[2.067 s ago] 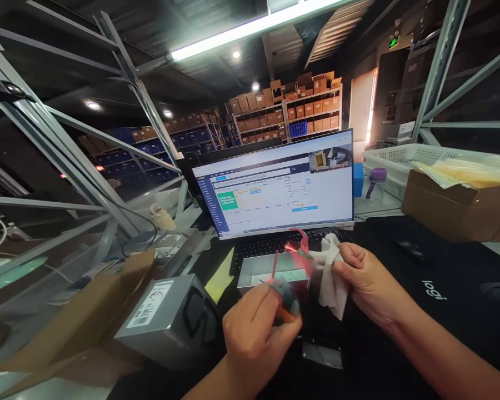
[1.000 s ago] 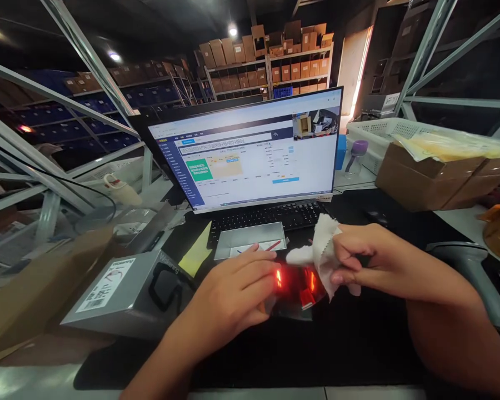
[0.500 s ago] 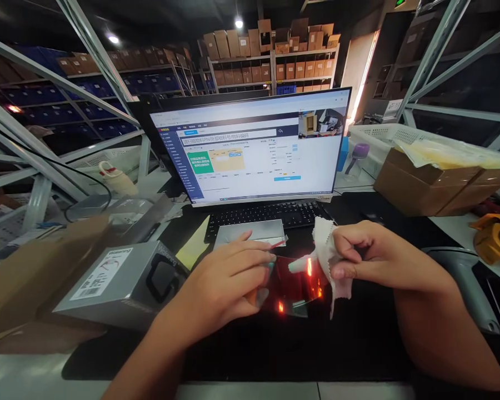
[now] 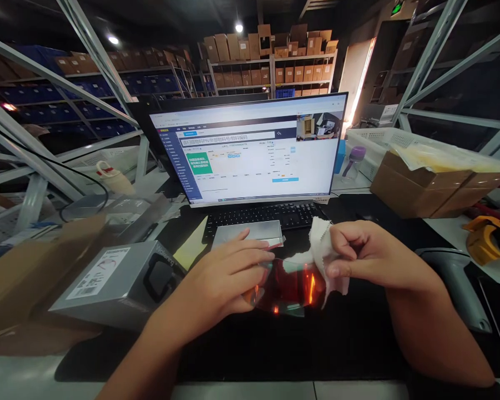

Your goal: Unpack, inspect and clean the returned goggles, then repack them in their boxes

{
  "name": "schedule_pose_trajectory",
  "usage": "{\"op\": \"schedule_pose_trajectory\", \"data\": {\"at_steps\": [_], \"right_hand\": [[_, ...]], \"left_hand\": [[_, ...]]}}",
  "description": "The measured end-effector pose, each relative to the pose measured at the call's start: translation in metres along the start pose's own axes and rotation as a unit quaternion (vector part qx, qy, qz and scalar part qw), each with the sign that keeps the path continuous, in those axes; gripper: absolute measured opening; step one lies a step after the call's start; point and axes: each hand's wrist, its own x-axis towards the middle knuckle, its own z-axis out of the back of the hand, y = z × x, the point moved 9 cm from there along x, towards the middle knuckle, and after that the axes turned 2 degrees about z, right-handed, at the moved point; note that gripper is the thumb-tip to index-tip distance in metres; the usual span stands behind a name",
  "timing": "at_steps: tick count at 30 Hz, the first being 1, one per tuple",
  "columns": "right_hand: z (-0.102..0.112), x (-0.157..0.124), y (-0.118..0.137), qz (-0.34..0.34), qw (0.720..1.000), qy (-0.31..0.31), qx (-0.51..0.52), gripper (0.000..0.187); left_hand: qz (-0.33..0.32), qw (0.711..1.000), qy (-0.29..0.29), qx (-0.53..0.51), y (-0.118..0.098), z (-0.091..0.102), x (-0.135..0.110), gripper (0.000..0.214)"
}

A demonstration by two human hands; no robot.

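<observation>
A curved lens (image 4: 294, 286), glossy and tinted red-orange with bright reflections, is held above the black desk mat. My left hand (image 4: 229, 275) is closed on its left end, the fingers covering that edge. My right hand (image 4: 352, 253) pinches a white cloth (image 4: 320, 244) with a zigzag edge between thumb and curled fingers. Part of the cloth lies against the lens's upper right side, and the rest hangs over its right end. Behind my left hand lies a flat silvery box (image 4: 250, 232), partly covered by my fingers.
A monitor (image 4: 250, 161) stands behind a black keyboard (image 4: 270, 215). On the left are a grey product box (image 4: 116, 283) and an open cardboard box (image 4: 37, 266). To the right lie a barcode scanner (image 4: 458, 289), a yellow tape dispenser (image 4: 487, 241) and a cardboard box (image 4: 425, 183).
The cloth has shifted up and spread along the lens's upper edge, where a narrow folded end lay across it before. The lens has tilted slightly. My left hand keeps its hold.
</observation>
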Motion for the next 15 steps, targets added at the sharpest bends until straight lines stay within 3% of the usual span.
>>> {"op": "schedule_pose_trajectory", "data": {"at_steps": [5, 10, 12, 15], "right_hand": [[-0.019, 0.005, 0.001, -0.009, 0.996, 0.072, -0.045, 0.047], [-0.026, 0.006, 0.002, -0.013, 0.993, 0.091, -0.076, 0.045], [-0.036, 0.007, -0.001, -0.017, 0.991, 0.086, -0.098, 0.046], [-0.050, 0.011, -0.003, -0.004, 0.987, 0.020, -0.161, 0.045]], "left_hand": [[-0.011, 0.999, 0.042, 0.027, -0.003, -0.009, 0.000, 0.005], [-0.019, 0.997, 0.060, 0.034, -0.009, -0.012, 0.000, 0.006], [-0.018, 0.996, 0.073, 0.057, -0.014, -0.018, 0.001, 0.005], [-0.030, 0.990, 0.076, 0.119, -0.022, -0.029, 0.004, 0.008]]}}
